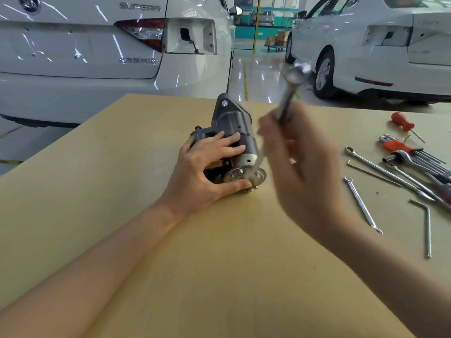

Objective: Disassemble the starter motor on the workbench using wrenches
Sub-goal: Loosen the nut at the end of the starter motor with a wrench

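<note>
The grey starter motor (234, 123) lies on the tan workbench (122, 167), its silver end cap with bolts facing me. My left hand (207, 167) grips the motor body from the left, fingers over the top and thumb under the end cap. My right hand (300, 172), blurred by motion, hovers just right of the motor and holds a silver wrench (289, 91) by its shaft. The wrench's head points up and away, above the motor; its lower end is a blur near the end cap.
Loose tools lie at the right of the bench: several combination wrenches (361, 203), hex keys (427, 228), an orange-holder key set (400, 148) and a red-handled screwdriver (402, 121). Two white cars (97, 57) stand behind the bench's far edge.
</note>
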Tool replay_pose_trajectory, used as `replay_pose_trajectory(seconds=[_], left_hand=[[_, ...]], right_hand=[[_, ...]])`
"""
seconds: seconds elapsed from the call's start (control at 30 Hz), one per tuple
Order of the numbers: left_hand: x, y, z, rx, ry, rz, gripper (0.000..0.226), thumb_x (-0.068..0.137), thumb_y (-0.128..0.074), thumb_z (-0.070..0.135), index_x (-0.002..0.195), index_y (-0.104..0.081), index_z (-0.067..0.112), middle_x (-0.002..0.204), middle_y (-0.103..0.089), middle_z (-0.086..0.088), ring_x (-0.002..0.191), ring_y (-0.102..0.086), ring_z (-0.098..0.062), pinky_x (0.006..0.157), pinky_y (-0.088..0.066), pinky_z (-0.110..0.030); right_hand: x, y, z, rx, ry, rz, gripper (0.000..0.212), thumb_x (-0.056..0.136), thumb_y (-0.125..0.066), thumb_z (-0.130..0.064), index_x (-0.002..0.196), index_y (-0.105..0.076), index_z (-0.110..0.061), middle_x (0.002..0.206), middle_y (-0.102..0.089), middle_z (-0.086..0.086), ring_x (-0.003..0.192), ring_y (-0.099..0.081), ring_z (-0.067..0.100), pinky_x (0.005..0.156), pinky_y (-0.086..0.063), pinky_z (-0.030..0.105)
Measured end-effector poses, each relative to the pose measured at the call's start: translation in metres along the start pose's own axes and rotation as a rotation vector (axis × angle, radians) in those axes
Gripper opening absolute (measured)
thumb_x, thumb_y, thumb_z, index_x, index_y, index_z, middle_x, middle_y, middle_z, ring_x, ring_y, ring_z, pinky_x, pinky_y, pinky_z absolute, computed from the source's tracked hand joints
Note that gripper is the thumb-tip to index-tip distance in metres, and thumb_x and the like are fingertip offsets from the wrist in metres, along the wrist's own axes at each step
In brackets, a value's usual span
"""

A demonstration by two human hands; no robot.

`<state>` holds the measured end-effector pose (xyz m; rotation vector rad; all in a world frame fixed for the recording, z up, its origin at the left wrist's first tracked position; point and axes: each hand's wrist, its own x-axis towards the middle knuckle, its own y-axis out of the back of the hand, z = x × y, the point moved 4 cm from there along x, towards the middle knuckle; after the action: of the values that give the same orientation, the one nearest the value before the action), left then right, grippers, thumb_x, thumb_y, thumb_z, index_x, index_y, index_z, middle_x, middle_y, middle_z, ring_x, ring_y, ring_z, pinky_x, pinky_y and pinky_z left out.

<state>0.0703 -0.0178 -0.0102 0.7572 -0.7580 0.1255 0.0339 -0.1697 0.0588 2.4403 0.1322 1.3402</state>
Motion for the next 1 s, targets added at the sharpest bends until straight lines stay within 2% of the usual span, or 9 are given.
replay_pose_trajectory(seconds=[0.07, 0.2, 0.27, 0.4, 0.53, 0.63, 0.73, 0.83, 1.0], left_hand=[[0.0, 0.003, 0.001, -0.017, 0.016, 0.008, 0.064, 0.066, -0.08, 0.053, 0.123, -0.062, 0.03, 0.139, -0.053, 0.011, 0.137, -0.039, -0.006, 0.116, -0.018, -0.055], [-0.001, 0.004, 0.001, -0.012, 0.026, 0.001, 0.065, 0.063, -0.081, 0.051, 0.122, -0.062, 0.032, 0.139, -0.053, 0.015, 0.137, -0.039, -0.004, 0.116, -0.017, -0.056], [0.0, 0.004, 0.002, 0.002, 0.021, -0.001, 0.065, 0.062, -0.082, 0.048, 0.122, -0.062, 0.031, 0.139, -0.053, 0.015, 0.136, -0.04, -0.004, 0.117, -0.017, -0.054], [0.0, 0.004, 0.003, 0.005, 0.023, -0.003, 0.065, 0.063, -0.082, 0.048, 0.122, -0.063, 0.03, 0.139, -0.052, 0.014, 0.136, -0.04, -0.005, 0.117, -0.017, -0.054], [0.0, 0.004, 0.003, 0.012, 0.03, -0.019, 0.065, 0.064, -0.082, 0.048, 0.123, -0.063, 0.029, 0.14, -0.052, 0.014, 0.137, -0.039, -0.005, 0.117, -0.017, -0.055], [-0.001, 0.003, 0.003, 0.01, 0.042, -0.023, 0.064, 0.065, -0.081, 0.049, 0.123, -0.062, 0.032, 0.14, -0.052, 0.016, 0.137, -0.038, -0.002, 0.118, -0.015, -0.053], [-0.002, 0.004, 0.003, 0.003, 0.049, -0.025, 0.063, 0.065, -0.081, 0.049, 0.123, -0.061, 0.033, 0.14, -0.051, 0.016, 0.137, -0.037, -0.001, 0.118, -0.014, -0.052], [-0.002, 0.004, 0.004, -0.001, 0.055, -0.032, 0.063, 0.065, -0.08, 0.049, 0.123, -0.061, 0.033, 0.14, -0.051, 0.016, 0.137, -0.037, -0.001, 0.119, -0.013, -0.052], [-0.002, 0.005, 0.005, 0.0, 0.055, -0.046, 0.065, 0.064, -0.08, 0.05, 0.124, -0.061, 0.032, 0.141, -0.051, 0.016, 0.138, -0.036, -0.002, 0.118, -0.013, -0.053]], right_hand=[[-0.004, 0.019, 0.024, 0.299, -0.35, 0.167, 0.023, 0.098, -0.046, -0.023, 0.078, -0.05, -0.014, 0.05, -0.043, -0.008, 0.042, -0.036, 0.008, 0.041, -0.029, 0.022], [-0.037, 0.02, 0.075, 0.669, -1.062, 0.267, 0.023, 0.097, -0.047, -0.02, 0.08, -0.057, -0.01, 0.042, -0.03, -0.004, 0.031, -0.026, 0.01, 0.032, -0.025, 0.019], [-0.048, 0.016, 0.082, 0.817, -1.231, 0.232, 0.023, 0.096, -0.051, -0.023, 0.077, -0.055, -0.011, 0.042, -0.028, -0.005, 0.029, -0.026, 0.008, 0.031, -0.028, 0.016], [-0.047, 0.012, 0.082, 0.92, -1.209, 0.144, 0.021, 0.091, -0.058, -0.017, 0.071, -0.05, -0.013, 0.045, -0.043, -0.003, 0.035, -0.045, 0.009, 0.037, -0.041, 0.017], [-0.037, 0.014, 0.076, 1.058, -1.095, 0.068, 0.017, 0.093, -0.046, -0.008, 0.077, -0.052, -0.009, 0.057, -0.059, 0.007, 0.064, -0.071, 0.024, 0.051, -0.054, 0.024], [-0.034, 0.021, 0.076, 0.923, -0.989, 0.03, 0.02, 0.095, -0.044, -0.012, 0.078, -0.054, -0.008, 0.054, -0.058, 0.008, 0.056, -0.067, 0.026, 0.048, -0.051, 0.023], [-0.034, 0.026, 0.078, 0.701, -0.854, 0.04, 0.026, 0.094, -0.052, -0.019, 0.075, -0.068, -0.011, 0.053, -0.05, 0.005, 0.048, -0.049, 0.019, 0.046, -0.042, 0.023], [-0.037, 0.024, 0.082, 0.712, -0.852, 0.091, 0.028, 0.093, -0.05, -0.016, 0.074, -0.069, -0.011, 0.05, -0.043, 0.003, 0.047, -0.039, 0.016, 0.046, -0.036, 0.023], [-0.031, 0.015, 0.078, 0.971, -0.846, -0.082, 0.009, 0.08, -0.051, -0.012, 0.085, -0.057, -0.007, 0.065, -0.067, 0.01, 0.059, -0.062, 0.019, 0.059, -0.052, 0.025]])
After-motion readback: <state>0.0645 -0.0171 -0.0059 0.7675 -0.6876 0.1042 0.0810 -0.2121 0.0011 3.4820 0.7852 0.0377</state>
